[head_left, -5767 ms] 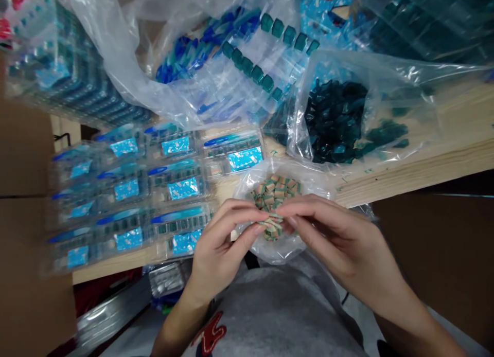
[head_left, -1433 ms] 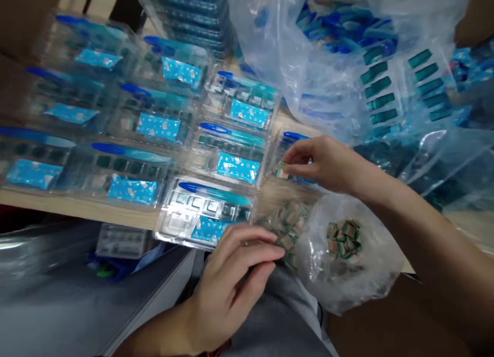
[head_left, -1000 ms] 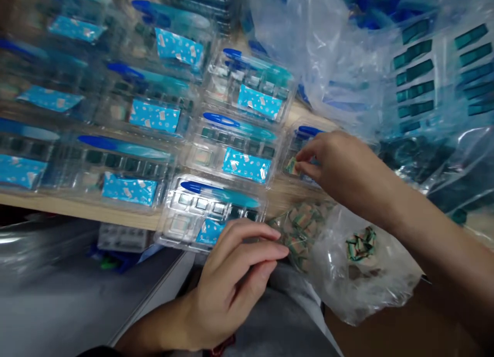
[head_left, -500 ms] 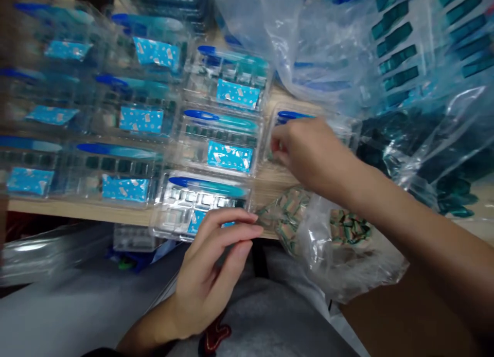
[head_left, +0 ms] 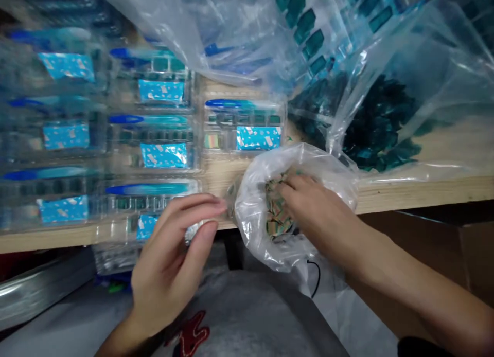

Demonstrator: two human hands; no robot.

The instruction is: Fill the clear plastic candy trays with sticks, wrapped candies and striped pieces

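My right hand (head_left: 309, 200) is down inside the mouth of a clear plastic bag (head_left: 251, 208), fingers bent and touching the small striped pieces (head_left: 277, 220) in green and tan that lie in it; the fingertips are sunk among the pieces and blurred, so I can't tell whether they are pinched together on one or apart. My left hand (head_left: 173, 251) is raised to the left of the bag, its fingers lightly curved and my thumb held well away from them, in front of the nearest blister tray (head_left: 119, 226) and covering part of its blue packet (head_left: 146, 227). The bag sits at the front edge of the wooden table (head_left: 386, 196), its rim bulging out over the edge towards my grey shirt (head_left: 247, 310). Just behind the bag lies another tray (head_left: 228, 145), with a blue-to-teal pen-shaped piece (head_left: 235, 104) along its top, a row of teal squares beneath, a striped block (head_left: 212, 140) in the lower left compartment and a patterned packet (head_left: 258, 138) at the lower right. More filled trays stand in columns to the left. Behind and to the right, a bag of dark teal pieces (head_left: 380, 128) spreads across the table.
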